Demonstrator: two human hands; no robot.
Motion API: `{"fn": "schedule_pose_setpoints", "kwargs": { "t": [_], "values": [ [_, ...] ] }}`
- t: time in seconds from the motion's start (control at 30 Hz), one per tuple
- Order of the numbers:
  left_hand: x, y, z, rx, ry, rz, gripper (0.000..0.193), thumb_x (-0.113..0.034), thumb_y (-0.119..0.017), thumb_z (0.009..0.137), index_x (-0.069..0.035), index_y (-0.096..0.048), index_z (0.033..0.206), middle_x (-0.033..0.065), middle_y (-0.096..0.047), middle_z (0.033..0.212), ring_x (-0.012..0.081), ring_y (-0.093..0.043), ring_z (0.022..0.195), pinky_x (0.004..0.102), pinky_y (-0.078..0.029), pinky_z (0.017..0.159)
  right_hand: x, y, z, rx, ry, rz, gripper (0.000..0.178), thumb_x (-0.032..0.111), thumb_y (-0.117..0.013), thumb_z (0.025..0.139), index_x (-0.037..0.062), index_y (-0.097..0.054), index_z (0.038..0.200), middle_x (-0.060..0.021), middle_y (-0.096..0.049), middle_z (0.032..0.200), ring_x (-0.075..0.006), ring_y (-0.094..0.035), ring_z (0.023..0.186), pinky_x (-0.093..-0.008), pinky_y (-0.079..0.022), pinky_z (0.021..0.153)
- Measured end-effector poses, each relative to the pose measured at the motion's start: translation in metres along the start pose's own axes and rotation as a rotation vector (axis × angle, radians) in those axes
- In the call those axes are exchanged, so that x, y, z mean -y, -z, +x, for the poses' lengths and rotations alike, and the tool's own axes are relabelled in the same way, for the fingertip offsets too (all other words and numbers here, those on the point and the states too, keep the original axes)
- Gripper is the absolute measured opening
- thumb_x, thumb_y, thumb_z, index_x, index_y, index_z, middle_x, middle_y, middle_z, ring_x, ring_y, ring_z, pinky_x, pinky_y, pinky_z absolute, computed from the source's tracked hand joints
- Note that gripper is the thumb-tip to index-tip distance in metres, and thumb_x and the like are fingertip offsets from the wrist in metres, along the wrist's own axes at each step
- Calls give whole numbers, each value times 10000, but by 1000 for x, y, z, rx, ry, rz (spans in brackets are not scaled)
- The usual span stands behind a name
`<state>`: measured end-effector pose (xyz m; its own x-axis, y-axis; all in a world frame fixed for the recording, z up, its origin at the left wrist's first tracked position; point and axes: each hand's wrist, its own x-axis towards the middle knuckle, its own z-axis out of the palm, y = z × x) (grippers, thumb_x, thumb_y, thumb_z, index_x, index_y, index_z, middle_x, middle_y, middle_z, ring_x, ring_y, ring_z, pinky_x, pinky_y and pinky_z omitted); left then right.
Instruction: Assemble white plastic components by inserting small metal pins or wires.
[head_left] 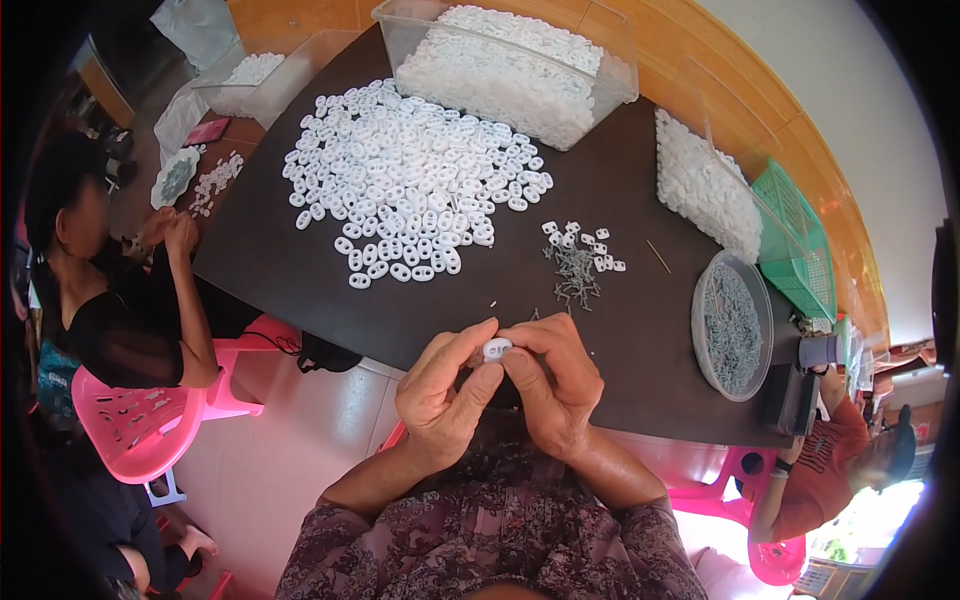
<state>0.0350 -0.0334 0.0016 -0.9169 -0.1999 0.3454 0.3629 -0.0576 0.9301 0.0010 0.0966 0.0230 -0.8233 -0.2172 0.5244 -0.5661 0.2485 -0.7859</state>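
Bare dark counter (pixel 300 270) lies open along the near edge and left of the small screw pile (pixel 575 272). Farther off, the heap of white plastic pieces (pixel 410 175) blocks the middle; the round screw tub (pixel 733 325) bars the right.

A heap of white pieces (pixel 415 180) lies on the dark table (pixel 640 340), well beyond the fingers. Past it stands a clear tub (pixel 515 65) of the same pieces. Small screws (pixel 575 275) lie just beyond the fingers, to the right. Farther right sits a round tub (pixel 733 325) of screws, beside a green basket (pixel 795 245).
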Motion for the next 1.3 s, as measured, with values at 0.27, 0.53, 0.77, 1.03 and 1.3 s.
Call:
{"fn": "schedule_pose_setpoints", "kwargs": {
  "t": [0.27,0.53,0.77,1.03,1.3],
  "values": [
    [5,4,1,-10,28,21,340,16,-684,836,33,-610,1168,55,-607,884,91,-552,763,211,-451,688,6,3,-1,-4,-274,136,74,-20,-650,807,-5,-631,877,-59,-612,812,-126,-512,699,-255,-431,621],
    [5,-4,-4,-98,172,-232,334,84,-661,826,55,-601,1153,43,-612,905,72,-554,786,203,-453,695,7,-6,-6,-96,-430,266,35,-2,-631,843,-9,-597,840,27,-527,754,-24,-458,661,-195,-394,586],
    [7,-4,-1,-95,152,-194,360,117,-640,816,50,-600,1168,32,-588,884,62,-532,779,194,-439,687,11,-3,-1,-76,-525,345,35,7,-627,856,-1,-597,840,28,-551,768,-20,-473,682,-197,-402,595],
    [5,-2,-3,-103,174,-125,287,77,-641,836,36,-644,1120,34,-592,881,63,-530,730,188,-439,637,14,3,5,21,-581,328,47,12,-634,846,-2,-601,815,25,-559,748,-18,-479,664,-191,-401,594],
    [0,-5,-3,-144,222,-199,240,31,-619,878,32,-647,1116,46,-604,887,79,-568,722,198,-466,627,14,5,10,50,-639,311,41,4,-627,815,-9,-611,780,37,-525,721,-28,-440,654,-202,-328,576]
  ]
}}
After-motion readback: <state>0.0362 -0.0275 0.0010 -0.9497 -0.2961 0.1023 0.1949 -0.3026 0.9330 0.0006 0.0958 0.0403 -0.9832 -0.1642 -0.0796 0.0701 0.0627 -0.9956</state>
